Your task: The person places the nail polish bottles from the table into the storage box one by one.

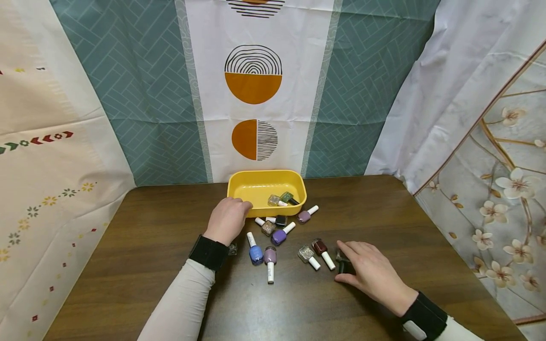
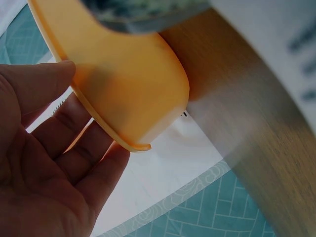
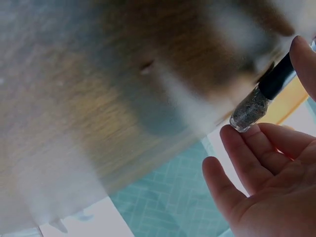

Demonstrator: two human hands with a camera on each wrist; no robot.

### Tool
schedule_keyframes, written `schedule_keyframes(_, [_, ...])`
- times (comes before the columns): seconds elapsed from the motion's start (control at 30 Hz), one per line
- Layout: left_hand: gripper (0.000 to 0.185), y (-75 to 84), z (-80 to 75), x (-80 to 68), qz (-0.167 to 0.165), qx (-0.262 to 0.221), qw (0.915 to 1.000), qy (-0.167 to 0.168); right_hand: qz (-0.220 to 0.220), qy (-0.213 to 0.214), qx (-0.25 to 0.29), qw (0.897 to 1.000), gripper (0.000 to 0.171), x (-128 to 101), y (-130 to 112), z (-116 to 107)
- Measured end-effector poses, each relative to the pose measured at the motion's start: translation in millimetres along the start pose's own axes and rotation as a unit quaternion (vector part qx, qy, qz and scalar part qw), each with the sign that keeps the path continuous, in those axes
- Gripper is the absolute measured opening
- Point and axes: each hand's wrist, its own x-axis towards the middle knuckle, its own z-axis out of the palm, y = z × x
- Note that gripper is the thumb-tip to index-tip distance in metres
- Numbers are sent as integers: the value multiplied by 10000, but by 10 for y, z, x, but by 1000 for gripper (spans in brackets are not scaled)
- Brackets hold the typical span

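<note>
My left hand (image 1: 227, 219) grips the near left corner of a yellow plastic bin (image 1: 266, 176), thumb on one side of the wall and fingers on the other. Inside the bin lie a clear glittery nail polish bottle (image 1: 274, 200) and a green one (image 1: 287, 196). On the right, my right hand (image 1: 375, 269) holds a dark glittery nail polish bottle (image 3: 251, 109) with a black cap, low over the table. The thumb is at the cap and the fingertips at the glass base. Just left of it lie a dark red bottle (image 1: 319, 246) and a silver glitter one (image 1: 305, 254).
More nail polish bottles lie before the bin: blue (image 1: 256, 255), mauve (image 1: 270, 255), purple (image 1: 278, 237), gold glitter (image 1: 268, 228), black (image 1: 281, 221) and plum (image 1: 304, 217). Another bottle (image 1: 232, 249) is partly hidden by the left wrist. Cloth hangs behind the wooden table (image 1: 170, 213).
</note>
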Motion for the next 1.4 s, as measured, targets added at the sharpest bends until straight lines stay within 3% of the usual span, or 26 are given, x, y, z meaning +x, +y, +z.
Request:
schedule_keyframes(0.7, [8, 4, -23, -10, -20, -37, 10000, 4, -98, 262, 83, 9996, 90, 104, 7, -172])
schedule_keyframes(1.07, [9, 12, -11, -3, -42, -44, 10000, -27, -280, 512, 19, 9983, 91, 255, 7, -264])
schedule_keyframes(1.4, [7, -8, 16, -2, 76, -47, 9998, 164, -320, 424, 161, 9985, 88, 446, -3, -381])
